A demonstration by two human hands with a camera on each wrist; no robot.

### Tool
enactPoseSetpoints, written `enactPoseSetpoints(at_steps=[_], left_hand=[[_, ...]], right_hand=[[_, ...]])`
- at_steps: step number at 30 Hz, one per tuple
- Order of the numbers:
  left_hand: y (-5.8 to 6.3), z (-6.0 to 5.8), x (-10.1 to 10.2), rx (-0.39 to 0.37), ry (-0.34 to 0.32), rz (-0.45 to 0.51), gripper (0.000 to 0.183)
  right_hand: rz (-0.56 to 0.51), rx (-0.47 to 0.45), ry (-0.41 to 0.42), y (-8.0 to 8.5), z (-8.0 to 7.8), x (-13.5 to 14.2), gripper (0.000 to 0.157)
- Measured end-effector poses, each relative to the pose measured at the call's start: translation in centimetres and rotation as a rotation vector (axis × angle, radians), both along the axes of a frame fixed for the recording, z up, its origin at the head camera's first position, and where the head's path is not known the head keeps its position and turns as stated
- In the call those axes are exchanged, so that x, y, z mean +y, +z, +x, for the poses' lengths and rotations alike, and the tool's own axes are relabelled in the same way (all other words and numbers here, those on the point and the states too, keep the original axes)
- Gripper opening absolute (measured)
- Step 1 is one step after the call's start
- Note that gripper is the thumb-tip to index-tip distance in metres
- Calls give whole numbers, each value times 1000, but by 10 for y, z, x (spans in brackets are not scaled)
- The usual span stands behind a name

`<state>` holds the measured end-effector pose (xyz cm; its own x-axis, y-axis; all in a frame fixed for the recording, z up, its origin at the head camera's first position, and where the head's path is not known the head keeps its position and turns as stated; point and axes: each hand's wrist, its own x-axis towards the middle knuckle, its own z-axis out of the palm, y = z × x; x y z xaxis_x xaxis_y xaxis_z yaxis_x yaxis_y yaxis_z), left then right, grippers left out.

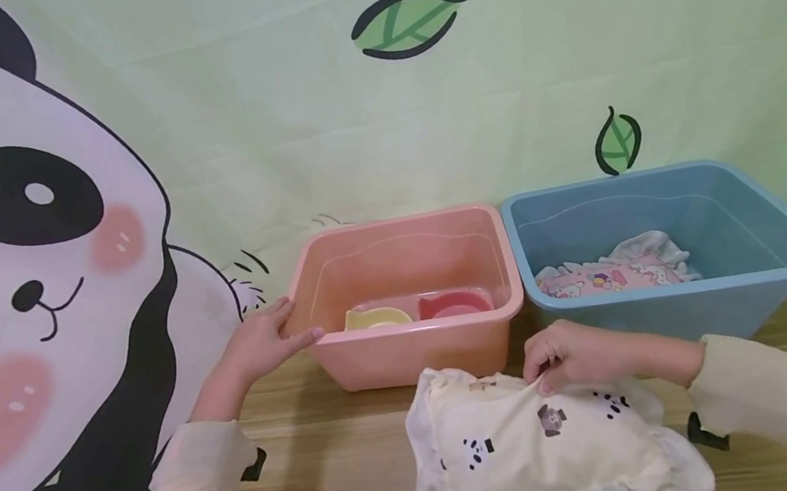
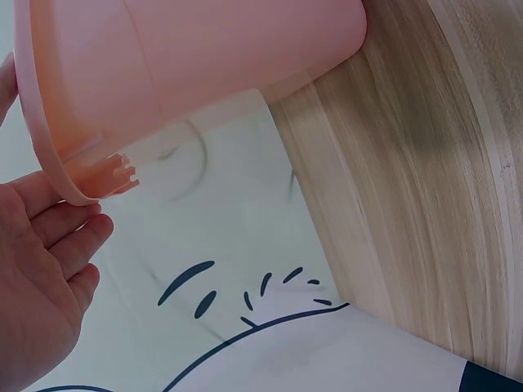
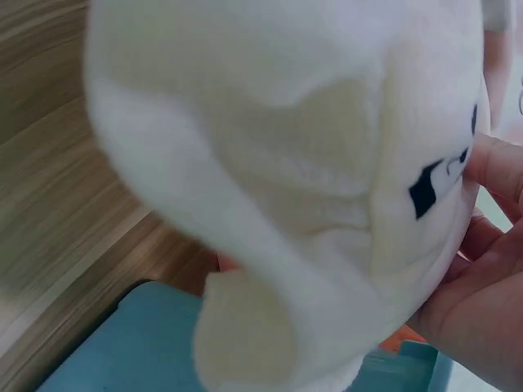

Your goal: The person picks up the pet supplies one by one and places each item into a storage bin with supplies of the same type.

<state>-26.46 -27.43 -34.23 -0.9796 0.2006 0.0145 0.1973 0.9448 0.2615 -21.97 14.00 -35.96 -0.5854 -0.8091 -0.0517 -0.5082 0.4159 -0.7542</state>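
Note:
My left hand (image 1: pixel 259 346) holds the front left corner of a pink plastic tub (image 1: pixel 413 352). In the left wrist view, fingers (image 2: pixel 78 233) lie along the underside of the tub's rim. Between thumb and fingers, my right hand (image 1: pixel 573 353) pinches the upper edge of a small cream pillow (image 1: pixel 527 457) with ruffled white trim and printed animal faces. That pillow is in front of the tubs. Up close in the right wrist view, pale cloth (image 3: pixel 286 163) hides part of the right hand (image 3: pixel 482 269).
Inside the pink tub are a yellow bowl-like item (image 1: pixel 376 318) and a red one (image 1: pixel 454 303). A blue tub (image 1: pixel 663 312) stands to its right, holding a pink printed, ruffled cloth item (image 1: pixel 616 275). Behind the wooden surface (image 1: pixel 345 461) hangs a panda-print backdrop (image 1: pixel 278 129).

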Motion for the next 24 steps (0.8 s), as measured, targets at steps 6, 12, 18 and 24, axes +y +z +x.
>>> enactPoseSetpoints(at_steps=[6, 12, 18, 24], left_hand=[[0, 0, 1, 4, 0, 3, 84], [3, 1, 2, -8, 3, 1, 86], [3, 1, 2, -21, 9, 9, 91], [2, 1, 1, -15, 6, 15, 93]], right_hand=[[-16, 50, -3, 8, 4, 1, 9], [-29, 65, 0, 17, 6, 3, 9], [-5, 53, -16, 23, 5, 4, 11], [-24, 71, -6, 32, 3, 8, 12]])
